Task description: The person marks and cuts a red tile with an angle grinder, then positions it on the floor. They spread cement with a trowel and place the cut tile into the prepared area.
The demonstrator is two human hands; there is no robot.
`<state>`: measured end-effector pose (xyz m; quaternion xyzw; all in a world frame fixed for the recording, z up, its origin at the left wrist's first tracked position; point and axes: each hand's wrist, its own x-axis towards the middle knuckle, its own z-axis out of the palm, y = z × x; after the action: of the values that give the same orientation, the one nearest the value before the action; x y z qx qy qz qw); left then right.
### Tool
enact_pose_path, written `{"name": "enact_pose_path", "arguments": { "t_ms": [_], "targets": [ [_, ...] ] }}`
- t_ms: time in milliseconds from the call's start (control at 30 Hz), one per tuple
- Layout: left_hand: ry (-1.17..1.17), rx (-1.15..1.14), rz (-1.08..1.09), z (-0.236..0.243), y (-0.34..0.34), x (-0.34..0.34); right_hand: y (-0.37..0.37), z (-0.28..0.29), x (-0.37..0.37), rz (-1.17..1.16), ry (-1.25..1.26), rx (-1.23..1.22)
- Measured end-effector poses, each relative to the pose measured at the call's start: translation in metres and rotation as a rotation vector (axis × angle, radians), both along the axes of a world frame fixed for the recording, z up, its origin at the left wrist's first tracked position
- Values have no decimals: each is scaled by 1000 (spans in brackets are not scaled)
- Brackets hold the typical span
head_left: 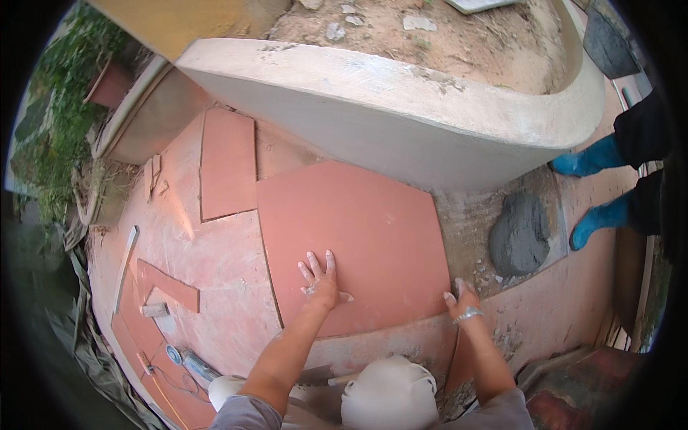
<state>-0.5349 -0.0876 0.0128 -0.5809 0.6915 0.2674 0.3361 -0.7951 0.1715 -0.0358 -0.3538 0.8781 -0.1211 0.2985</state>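
Observation:
A large terracotta-coloured tile (358,222) with angled corners lies on the paving below a pale curved wall. My left hand (321,285) rests spread on its lower middle, fingers apart and whitish with dust. My right hand (462,301), a silver band at the wrist, holds the tile's right edge near the lower corner, fingers together. Beside that edge, a mound of wet grey mortar (519,233) sits on rough concrete. A smaller cut tile (228,161) lies to the upper left.
Another person's blue boots (595,226) stand at right. The curved wall (387,107) encloses soil. An angle grinder (197,364) with cable, tile offcuts (175,287), a block (154,309) and a metal bar (125,269) lie left, near plants (57,122). A white bucket (387,398) sits below me.

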Motion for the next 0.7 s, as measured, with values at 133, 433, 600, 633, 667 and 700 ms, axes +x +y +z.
{"name": "enact_pose_path", "arguments": {
  "t_ms": [133, 433, 600, 633, 667, 700],
  "targets": [
    [118, -78, 21, -11, 7, 20, -39, -13, 12, -123, -31, 138],
    [495, -594, 419, -56, 42, 163, -41, -38, 14, -238, -12, 196],
    [369, -567, 670, -55, 74, 212, -32, -81, 0, -405, 15, 76],
    [352, -571, 642, -50, 78, 218, -33, -89, -1, -410, 79, 67],
    [327, -566, 625, -47, 89, 223, -25, -91, -6, -384, 25, 21],
    [273, -564, 615, -43, 92, 226, -24, -91, -11, -354, -49, -17]
  ]
}}
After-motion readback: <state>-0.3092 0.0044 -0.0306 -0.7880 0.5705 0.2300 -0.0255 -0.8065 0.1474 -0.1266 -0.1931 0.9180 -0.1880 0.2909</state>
